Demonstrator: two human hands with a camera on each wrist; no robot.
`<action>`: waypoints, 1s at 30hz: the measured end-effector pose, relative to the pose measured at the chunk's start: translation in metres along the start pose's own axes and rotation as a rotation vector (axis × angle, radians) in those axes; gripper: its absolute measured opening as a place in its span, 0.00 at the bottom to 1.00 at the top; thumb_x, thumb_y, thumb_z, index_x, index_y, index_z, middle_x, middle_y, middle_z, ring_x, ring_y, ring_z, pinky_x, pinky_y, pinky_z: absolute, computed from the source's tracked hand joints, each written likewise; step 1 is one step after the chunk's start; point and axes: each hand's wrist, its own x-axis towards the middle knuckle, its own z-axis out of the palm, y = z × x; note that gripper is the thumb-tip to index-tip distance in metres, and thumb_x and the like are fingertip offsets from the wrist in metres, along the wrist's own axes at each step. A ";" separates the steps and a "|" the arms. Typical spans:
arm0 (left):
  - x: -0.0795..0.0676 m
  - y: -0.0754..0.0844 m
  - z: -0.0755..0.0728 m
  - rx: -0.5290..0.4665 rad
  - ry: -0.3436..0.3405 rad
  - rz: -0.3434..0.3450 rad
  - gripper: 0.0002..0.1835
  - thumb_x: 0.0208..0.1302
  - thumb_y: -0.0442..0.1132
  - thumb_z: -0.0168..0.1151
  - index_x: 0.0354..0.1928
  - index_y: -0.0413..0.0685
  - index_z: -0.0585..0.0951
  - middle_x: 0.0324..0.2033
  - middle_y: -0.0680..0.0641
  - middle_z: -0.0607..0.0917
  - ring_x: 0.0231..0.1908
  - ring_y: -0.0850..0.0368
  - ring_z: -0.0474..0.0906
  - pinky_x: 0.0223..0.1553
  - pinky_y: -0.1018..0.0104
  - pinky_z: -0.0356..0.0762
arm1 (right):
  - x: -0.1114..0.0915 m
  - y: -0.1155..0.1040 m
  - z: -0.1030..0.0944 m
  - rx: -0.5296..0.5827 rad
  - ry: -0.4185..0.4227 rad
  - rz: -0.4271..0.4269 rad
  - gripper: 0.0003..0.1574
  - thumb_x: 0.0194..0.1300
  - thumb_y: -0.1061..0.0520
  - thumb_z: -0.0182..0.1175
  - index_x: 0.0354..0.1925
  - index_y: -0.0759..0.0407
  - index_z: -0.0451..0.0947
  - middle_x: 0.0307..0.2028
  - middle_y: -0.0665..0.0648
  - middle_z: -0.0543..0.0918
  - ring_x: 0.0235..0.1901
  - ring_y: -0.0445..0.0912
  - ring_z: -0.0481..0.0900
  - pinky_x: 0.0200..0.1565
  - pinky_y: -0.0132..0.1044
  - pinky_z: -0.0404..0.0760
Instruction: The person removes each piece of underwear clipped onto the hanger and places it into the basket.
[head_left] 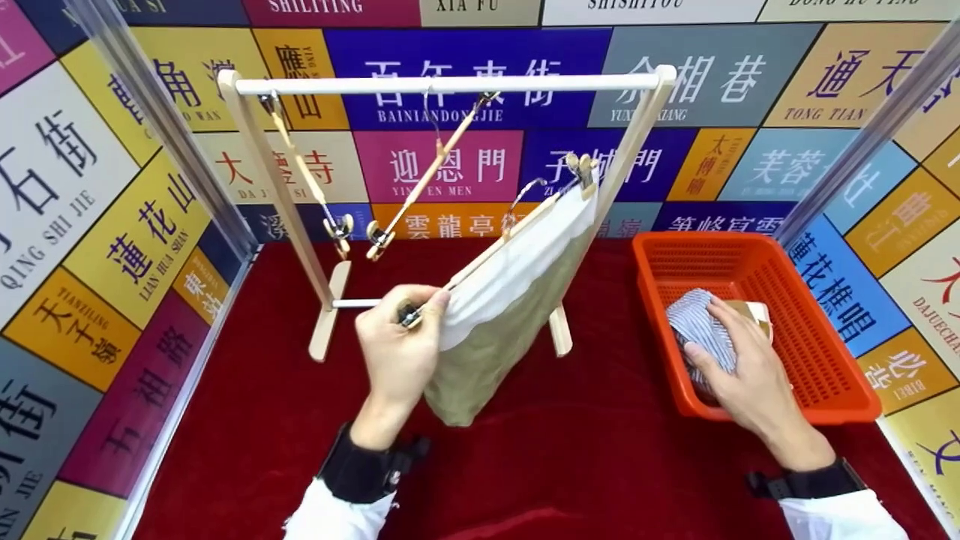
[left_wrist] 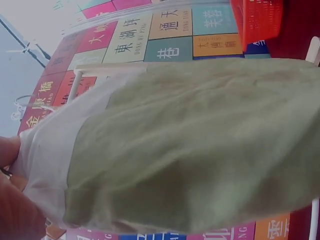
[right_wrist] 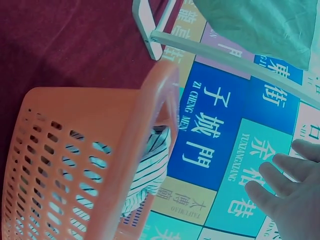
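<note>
My left hand (head_left: 401, 341) grips one end of a wooden clip hanger (head_left: 480, 259), at its metal clip. From it hangs an olive garment (head_left: 510, 322) with a white upper band, tilted up toward the right; the far clip (head_left: 581, 171) holds its other corner. In the left wrist view the olive cloth (left_wrist: 190, 145) fills most of the picture. Over the red basket (head_left: 750, 244) is my right hand (head_left: 750, 367), at a blue-and-white striped cloth (head_left: 701, 326). Seen from the right wrist, the fingers (right_wrist: 280, 180) are spread loosely, apart from the striped cloth (right_wrist: 150, 170).
A wooden rack (head_left: 450, 84) stands at the back, with two bare clip hangers (head_left: 300, 165) on its bar. The garment hangs in front of the rack's right leg. A brown-and-white item (head_left: 754, 315) lies in the basket. Dark red cloth (head_left: 570, 465) covers the table.
</note>
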 end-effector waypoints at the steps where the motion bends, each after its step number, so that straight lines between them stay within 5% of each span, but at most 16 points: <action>1: 0.000 0.000 -0.001 -0.013 -0.011 -0.013 0.05 0.57 0.22 0.74 0.28 0.34 0.87 0.24 0.44 0.89 0.25 0.58 0.83 0.30 0.76 0.80 | 0.000 -0.001 0.000 0.001 -0.001 -0.002 0.39 0.69 0.57 0.68 0.74 0.61 0.70 0.74 0.62 0.71 0.71 0.63 0.67 0.69 0.29 0.57; 9: 0.001 -0.004 -0.011 -0.109 -0.109 -0.063 0.04 0.58 0.22 0.73 0.29 0.33 0.87 0.24 0.43 0.89 0.26 0.61 0.82 0.30 0.75 0.80 | 0.001 -0.009 -0.002 0.001 0.000 -0.005 0.38 0.70 0.58 0.67 0.74 0.61 0.69 0.74 0.64 0.71 0.71 0.62 0.67 0.69 0.32 0.59; 19: -0.002 -0.012 -0.018 -0.132 -0.215 -0.038 0.05 0.56 0.22 0.75 0.29 0.34 0.87 0.27 0.43 0.90 0.29 0.61 0.85 0.32 0.75 0.80 | 0.004 -0.024 -0.005 0.050 0.016 -0.035 0.40 0.68 0.61 0.66 0.76 0.56 0.69 0.74 0.58 0.71 0.71 0.36 0.63 0.65 0.23 0.58; 30: -0.002 -0.021 -0.023 -0.168 -0.308 -0.024 0.06 0.55 0.22 0.76 0.29 0.37 0.87 0.25 0.45 0.89 0.28 0.60 0.84 0.31 0.75 0.80 | 0.012 -0.042 -0.006 0.194 0.073 -0.193 0.42 0.63 0.72 0.64 0.74 0.64 0.69 0.69 0.46 0.76 0.62 0.34 0.75 0.63 0.23 0.69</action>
